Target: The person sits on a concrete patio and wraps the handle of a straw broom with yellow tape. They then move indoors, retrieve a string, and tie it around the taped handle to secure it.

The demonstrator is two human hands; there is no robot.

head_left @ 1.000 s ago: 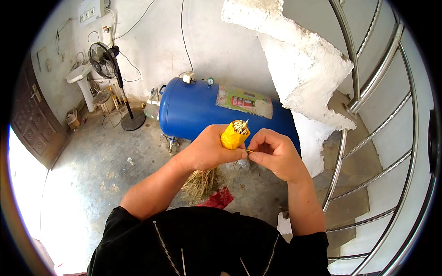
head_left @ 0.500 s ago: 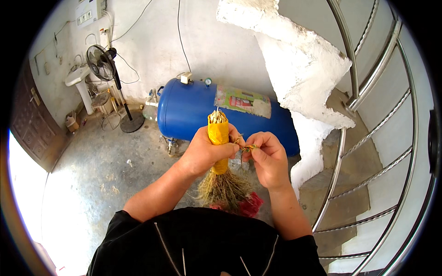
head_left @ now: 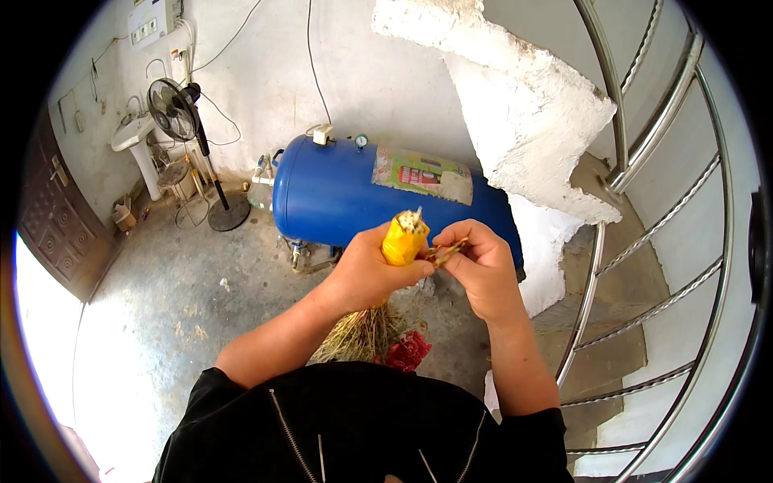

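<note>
Bright yellow wrap (head_left: 404,244), straw-tan stalks (head_left: 362,332), red plastic (head_left: 408,350), black shirt (head_left: 366,419), deep blue tank (head_left: 326,189) with green-and-red label (head_left: 423,176)

- Nine o'clock: a dark brown panelled door (head_left: 68,209), with strong daylight spilling in below it toward eight.
- Ten o'clock: a black standing fan (head_left: 173,111) on a round base, and just beyond it a white pedestal sink (head_left: 134,134).
- Between ten and eleven: a pale electrical box (head_left: 151,22) on a stained whitish wall (head_left: 266,88), cables trailing down.
- Twelve: a blue tank (head_left: 322,189) lies along the wall, a gauge (head_left: 361,141) on top.
- One to two: a rough white plastered stair underside (head_left: 515,105).
- Three: a curved metal railing (head_left: 660,125).
- Four: bare steps (head_left: 608,364).
- Eight: scuffed grey floor (head_left: 169,298).
</note>
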